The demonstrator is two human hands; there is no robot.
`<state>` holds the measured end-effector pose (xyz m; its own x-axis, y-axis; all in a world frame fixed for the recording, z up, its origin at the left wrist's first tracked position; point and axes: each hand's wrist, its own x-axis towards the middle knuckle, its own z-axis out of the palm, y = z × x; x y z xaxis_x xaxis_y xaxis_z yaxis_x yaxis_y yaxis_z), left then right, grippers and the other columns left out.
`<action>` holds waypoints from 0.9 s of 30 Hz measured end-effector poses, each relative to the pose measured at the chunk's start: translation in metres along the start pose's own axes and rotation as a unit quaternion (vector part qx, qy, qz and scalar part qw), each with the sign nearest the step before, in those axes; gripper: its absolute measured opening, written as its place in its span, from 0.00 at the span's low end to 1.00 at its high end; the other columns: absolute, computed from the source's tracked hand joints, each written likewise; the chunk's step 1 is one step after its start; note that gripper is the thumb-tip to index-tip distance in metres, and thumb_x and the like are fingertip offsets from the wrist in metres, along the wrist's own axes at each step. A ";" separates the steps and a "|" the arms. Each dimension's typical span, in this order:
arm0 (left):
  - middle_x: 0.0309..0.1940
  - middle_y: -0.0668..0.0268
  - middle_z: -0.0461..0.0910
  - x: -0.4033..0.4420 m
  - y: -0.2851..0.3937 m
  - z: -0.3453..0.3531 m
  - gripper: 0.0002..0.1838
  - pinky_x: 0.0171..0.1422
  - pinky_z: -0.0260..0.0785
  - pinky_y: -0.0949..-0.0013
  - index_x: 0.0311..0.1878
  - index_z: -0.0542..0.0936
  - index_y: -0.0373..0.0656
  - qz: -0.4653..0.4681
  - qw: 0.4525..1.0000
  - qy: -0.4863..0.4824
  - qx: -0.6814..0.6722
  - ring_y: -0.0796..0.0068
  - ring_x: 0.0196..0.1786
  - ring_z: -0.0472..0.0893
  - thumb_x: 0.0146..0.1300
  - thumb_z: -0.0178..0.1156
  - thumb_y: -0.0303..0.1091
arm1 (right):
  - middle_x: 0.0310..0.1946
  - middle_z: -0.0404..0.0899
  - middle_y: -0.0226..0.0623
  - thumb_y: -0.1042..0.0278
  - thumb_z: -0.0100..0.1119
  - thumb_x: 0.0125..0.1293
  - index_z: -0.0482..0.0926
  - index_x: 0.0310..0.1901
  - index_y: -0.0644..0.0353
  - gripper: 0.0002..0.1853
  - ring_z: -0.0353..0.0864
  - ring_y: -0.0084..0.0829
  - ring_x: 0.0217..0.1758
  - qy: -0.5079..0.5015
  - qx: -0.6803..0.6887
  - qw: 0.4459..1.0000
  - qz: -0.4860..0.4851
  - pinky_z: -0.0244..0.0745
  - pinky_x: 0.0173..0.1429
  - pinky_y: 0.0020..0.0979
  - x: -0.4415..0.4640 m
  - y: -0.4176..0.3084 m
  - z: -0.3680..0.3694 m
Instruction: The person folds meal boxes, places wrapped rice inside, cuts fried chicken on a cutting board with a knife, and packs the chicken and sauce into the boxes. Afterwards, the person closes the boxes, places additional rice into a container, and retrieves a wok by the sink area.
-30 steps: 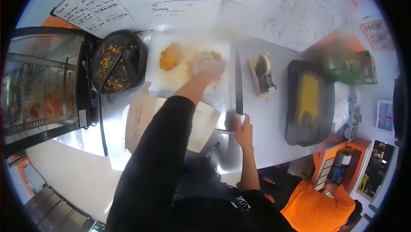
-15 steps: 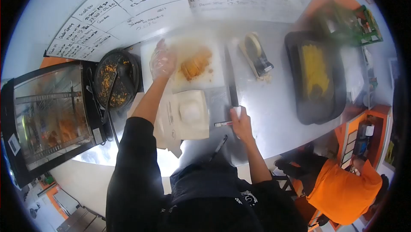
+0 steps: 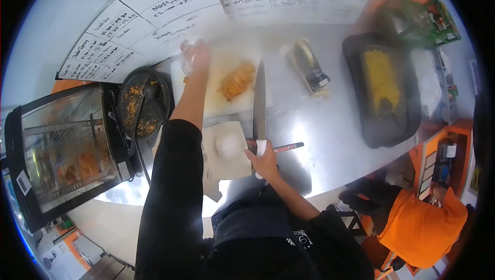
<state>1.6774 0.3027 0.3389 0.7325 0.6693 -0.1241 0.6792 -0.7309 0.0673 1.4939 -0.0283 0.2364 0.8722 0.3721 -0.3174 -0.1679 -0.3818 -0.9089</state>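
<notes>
My left hand [image 3: 196,57], in a clear plastic glove, is over the back left part of the white cutting board [image 3: 219,105]. It is blurred, and what its fingers hold, if anything, cannot be made out. Sliced golden-brown food [image 3: 238,81] lies on the board to its right. My right hand [image 3: 264,162] is wrapped round the white handle of a long knife [image 3: 260,99], whose blade points away from me over the board's right edge. Left of that hand, an open paper wrapper [image 3: 240,164] holds a white mound [image 3: 229,145]. A marker [image 3: 289,147] lies beside the knife handle.
A black pan [image 3: 139,117] with crumbs and a glass-fronted cabinet [image 3: 67,151] are at the left. A tape dispenser [image 3: 309,68] stands right of the board. Farther right is a black tray [image 3: 361,109] with yellow food. A person in orange [image 3: 420,228] is at the lower right.
My right hand has brought the knife leftward, from beside the board to over its right edge. My left hand has shifted slightly toward the back. The sliced food shows more clearly.
</notes>
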 end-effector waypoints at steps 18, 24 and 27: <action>0.57 0.55 0.72 -0.114 0.098 0.040 0.30 0.65 0.65 0.54 0.58 0.75 0.46 -0.115 0.985 -0.083 -0.096 0.55 0.65 0.68 0.57 0.58 0.55 | 0.34 0.81 0.36 0.69 0.65 0.62 0.71 0.47 0.65 0.16 0.80 0.25 0.34 0.069 -0.002 0.992 0.105 0.75 0.37 0.29 -0.043 0.011 -0.086; 0.49 0.53 0.79 -0.106 0.042 0.056 0.26 0.61 0.69 0.56 0.56 0.74 0.42 0.006 0.986 -0.011 -0.168 0.52 0.55 0.77 0.58 0.58 0.46 | 0.31 0.79 0.36 0.68 0.63 0.63 0.71 0.47 0.65 0.16 0.78 0.26 0.29 0.074 0.041 0.984 0.155 0.74 0.33 0.30 -0.049 -0.019 -0.102; 0.45 0.53 0.80 -0.120 0.032 0.008 0.22 0.57 0.72 0.58 0.53 0.75 0.42 0.010 0.979 0.010 -0.205 0.52 0.51 0.79 0.57 0.59 0.42 | 0.35 0.80 0.42 0.65 0.63 0.63 0.72 0.49 0.66 0.18 0.81 0.32 0.32 0.102 0.034 0.988 0.113 0.76 0.38 0.33 -0.044 0.019 -0.099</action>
<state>1.6108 0.1974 0.3477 0.7438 0.6610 -0.0990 0.6228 -0.6317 0.4617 1.4977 -0.1355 0.2598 0.8821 0.1029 -0.4598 -0.3935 -0.3760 -0.8389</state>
